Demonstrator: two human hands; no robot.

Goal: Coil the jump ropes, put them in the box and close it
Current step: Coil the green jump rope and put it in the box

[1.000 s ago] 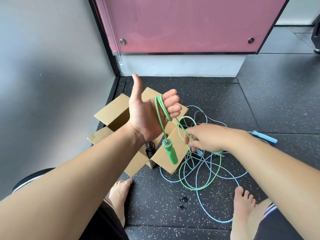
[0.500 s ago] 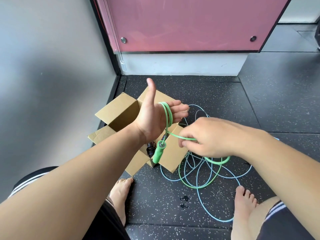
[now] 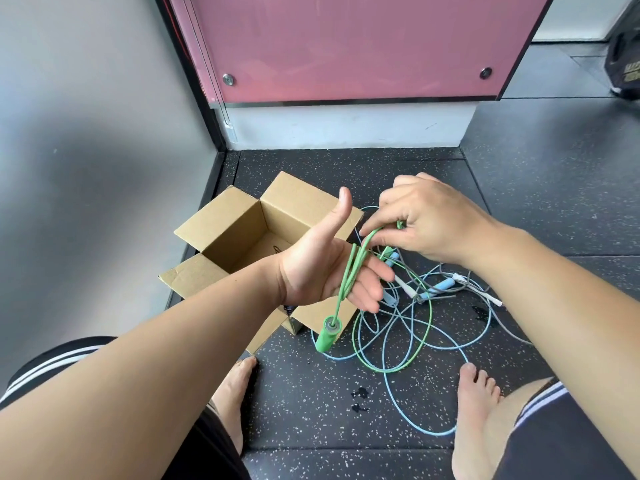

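My left hand (image 3: 325, 268) is held palm-up over the open cardboard box (image 3: 232, 233), thumb raised, with loops of the green jump rope (image 3: 349, 271) wound across its palm and fingers. One green handle (image 3: 327, 336) dangles below that hand. My right hand (image 3: 426, 220) pinches the green cord just above the left fingers. The rest of the green cord lies in loops on the floor, tangled with a light-blue jump rope (image 3: 398, 368) and its blue handles (image 3: 440, 285). A grey-white rope (image 3: 485, 296) lies among them.
The box stands in a corner by the grey wall (image 3: 86, 168) and a pink panel (image 3: 346, 46). My bare feet (image 3: 474, 410) rest on the dark speckled floor on both sides of the ropes. A black bag (image 3: 623, 64) sits far right.
My right hand has risen from beside the left wrist to above the left fingers, carrying the green cord over them. The left hand has tipped lower and the handle swung down.
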